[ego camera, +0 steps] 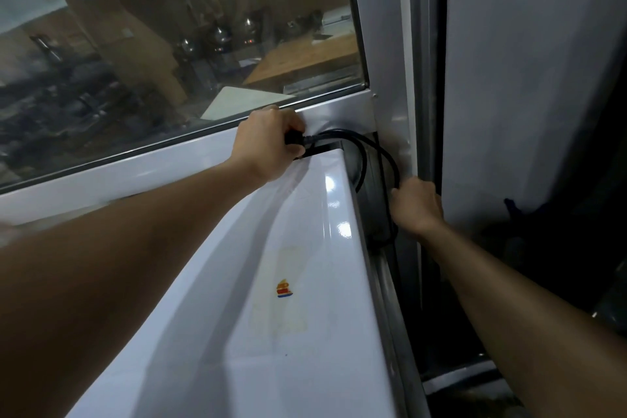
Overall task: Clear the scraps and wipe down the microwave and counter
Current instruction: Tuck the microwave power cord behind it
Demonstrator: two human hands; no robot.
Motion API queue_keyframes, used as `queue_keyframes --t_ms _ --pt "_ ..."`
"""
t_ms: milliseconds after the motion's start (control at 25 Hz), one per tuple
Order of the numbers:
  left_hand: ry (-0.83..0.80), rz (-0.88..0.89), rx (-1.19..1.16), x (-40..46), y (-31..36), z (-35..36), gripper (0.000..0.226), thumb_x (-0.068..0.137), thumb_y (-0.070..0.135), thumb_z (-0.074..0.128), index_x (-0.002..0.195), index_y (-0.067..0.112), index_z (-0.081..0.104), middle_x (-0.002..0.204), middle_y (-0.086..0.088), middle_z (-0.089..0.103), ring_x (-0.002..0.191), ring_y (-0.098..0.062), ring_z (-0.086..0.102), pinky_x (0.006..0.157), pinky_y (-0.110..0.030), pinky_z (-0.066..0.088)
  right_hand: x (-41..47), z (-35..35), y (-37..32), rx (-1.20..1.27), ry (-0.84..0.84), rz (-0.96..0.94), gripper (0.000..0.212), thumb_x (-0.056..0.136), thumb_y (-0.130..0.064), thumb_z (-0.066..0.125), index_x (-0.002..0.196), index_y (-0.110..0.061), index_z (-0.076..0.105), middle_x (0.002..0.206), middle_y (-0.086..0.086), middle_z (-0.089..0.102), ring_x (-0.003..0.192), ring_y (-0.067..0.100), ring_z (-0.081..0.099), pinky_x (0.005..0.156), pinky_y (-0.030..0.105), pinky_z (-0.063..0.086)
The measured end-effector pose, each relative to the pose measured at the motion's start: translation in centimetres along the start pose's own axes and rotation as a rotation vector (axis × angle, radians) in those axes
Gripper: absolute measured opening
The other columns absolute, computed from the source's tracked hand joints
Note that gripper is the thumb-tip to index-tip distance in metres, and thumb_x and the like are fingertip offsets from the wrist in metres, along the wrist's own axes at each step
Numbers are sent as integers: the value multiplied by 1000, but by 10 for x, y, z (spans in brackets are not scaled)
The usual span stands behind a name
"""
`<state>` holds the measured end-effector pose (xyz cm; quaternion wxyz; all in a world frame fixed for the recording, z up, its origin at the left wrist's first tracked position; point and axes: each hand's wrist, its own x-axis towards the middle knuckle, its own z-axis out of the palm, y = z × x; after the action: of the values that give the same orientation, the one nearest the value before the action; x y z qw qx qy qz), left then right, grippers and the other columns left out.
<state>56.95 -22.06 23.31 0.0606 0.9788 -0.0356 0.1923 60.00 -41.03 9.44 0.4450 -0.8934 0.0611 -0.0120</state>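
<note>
Both hands are at the back right corner of the microwave (271, 299), busy with the power cord (364, 149), not wiping. Left hand (268, 146) reaches across the white top to the rear edge and grips the black plug (294, 140) end of the cord, fingers curled round it. Right hand (418, 205) is down the right side of the microwave, in the gap between it and the metal window frame (383, 54); fingers look curled where the cord loops down, but whether they actually pinch the cord I cannot tell. Cord arcs from the plug, round the back corner, and drops toward the right hand.

Microwave top fills the lower middle of view, glossy, with a small coloured sticker (284, 288) near its right edge. Window glass (169, 44) runs behind the rear edge.

Progress, as a judgement: early or preparatory stage. Handling the plug looks like getting the microwave unplugged or moved before cleaning. No cloth, no scraps and no counter surface in view, so nothing shows wiping done. Top shows a faint dull patch round the sticker, so probably not wiped yet. Scraps, microwave wipe and counter wipe all seem left.
</note>
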Motion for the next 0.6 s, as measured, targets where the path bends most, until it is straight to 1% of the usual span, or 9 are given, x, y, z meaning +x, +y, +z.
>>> queue_keyframes --t_ms 80,120,160,200,240,320,440,520,600 --pt "2 1 8 0 -4 -1 26 79 13 70 105 17 68 105 -7 64 94 -28 59 83 -39 50 7 8 -7 103 -28 11 28 92 -13 44 68 -3 54 90 23 67 80 35 65 69 34 54" --pt "5 4 13 0 -6 -2 26 79 13 70 105 17 67 105 -7 63 94 -28 58 83 -38 50 12 14 -8 205 -66 29 28 91 -13 44 66 -4 53 86 23 67 76 34 66 70 39 57" --pt "11 6 16 0 -9 -3 26 80 13 69 105 17 67 105 -7 63 93 -28 58 82 -37 49 16 21 -10 315 -110 46 28 92 -12 44 66 -5 53 83 22 67 73 32 66 70 42 58" --pt "18 7 16 0 -11 -4 26 80 12 69 105 17 67 105 -7 63 93 -27 58 81 -37 49 20 26 -11 409 -149 63 28 92 -11 45 65 -7 51 79 20 64 70 30 63 67 41 56" --pt "23 8 13 -1 -14 -4 26 80 13 69 105 17 67 105 -6 62 92 -27 58 80 -37 49 24 32 -9 438 -175 69 29 93 -12 46 64 -10 49 76 16 60 66 25 58 64 37 51" --pt "21 20 12 -2 -17 -4 26 79 12 70 104 17 67 105 -6 63 91 -26 59 80 -37 50 29 40 -2 338 -269 62 31 93 -10 47 63 -19 45 70 6 51 62 16 47 61 27 41" --pt "21 36 19 -5 -19 0 26 77 12 71 102 17 68 104 -5 63 92 -28 58 79 -36 49 25 41 8 137 -398 19 36 93 -2 43 64 -24 43 69 -3 45 62 9 41 60 20 36" --pt "20 35 19 -7 -19 2 25 77 12 70 101 17 68 103 -5 63 92 -28 58 79 -37 49 22 40 14 139 -408 -19 36 92 1 40 61 -17 47 68 2 47 64 15 43 58 23 34" --pt "24 28 10 -7 -21 4 24 77 13 70 100 17 68 104 -6 63 92 -29 58 80 -39 50 17 33 15 149 -356 -33 30 93 -1 39 67 -6 54 75 12 54 73 24 50 59 27 35"
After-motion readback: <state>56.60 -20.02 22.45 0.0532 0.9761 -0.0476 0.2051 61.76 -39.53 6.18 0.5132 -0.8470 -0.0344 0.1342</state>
